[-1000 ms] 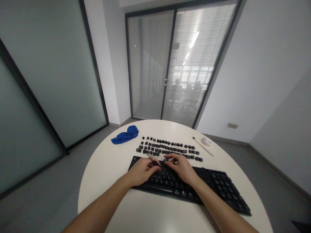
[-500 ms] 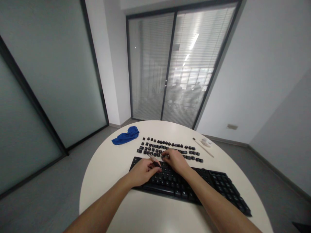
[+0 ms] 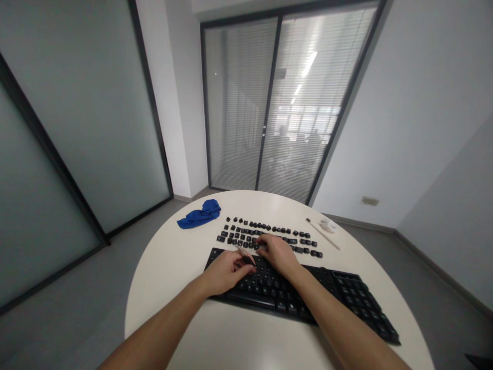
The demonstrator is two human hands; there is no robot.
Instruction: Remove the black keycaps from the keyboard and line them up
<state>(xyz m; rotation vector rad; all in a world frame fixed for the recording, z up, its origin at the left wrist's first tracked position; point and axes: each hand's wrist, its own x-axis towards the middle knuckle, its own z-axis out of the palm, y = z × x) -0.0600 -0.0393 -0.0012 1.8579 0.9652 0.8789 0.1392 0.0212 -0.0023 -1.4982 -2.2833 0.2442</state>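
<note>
A black keyboard (image 3: pixel 262 300) lies across the near half of the round table, with many keycaps off its upper left part. Over its left end rests my left hand (image 3: pixel 225 270), fingers curled in a pinch around a slim piece with a pale tip (image 3: pixel 242 251), whose kind I cannot make out. Just right of it, my right hand (image 3: pixel 277 253) reaches past the keyboard's far edge. Its fingertips are drawn together at the nearest row of loose black keycaps (image 3: pixel 239 243); whatever they pinch is hidden. The loose keycaps lie in several rows behind the keyboard.
A crumpled blue cloth (image 3: pixel 199 215) is at the table's far left. To the far right lie a thin brush (image 3: pixel 323 234) with a pale handle and a small clear plastic bag (image 3: pixel 328 225). The round white table (image 3: pixel 162 277) has a curved edge; glass partitions and walls stand beyond.
My right fingertips have shifted slightly away from me, toward the loose keycaps. My left hand stays nearly where it was, still pinching. The keyboard and cloth look unmoved.
</note>
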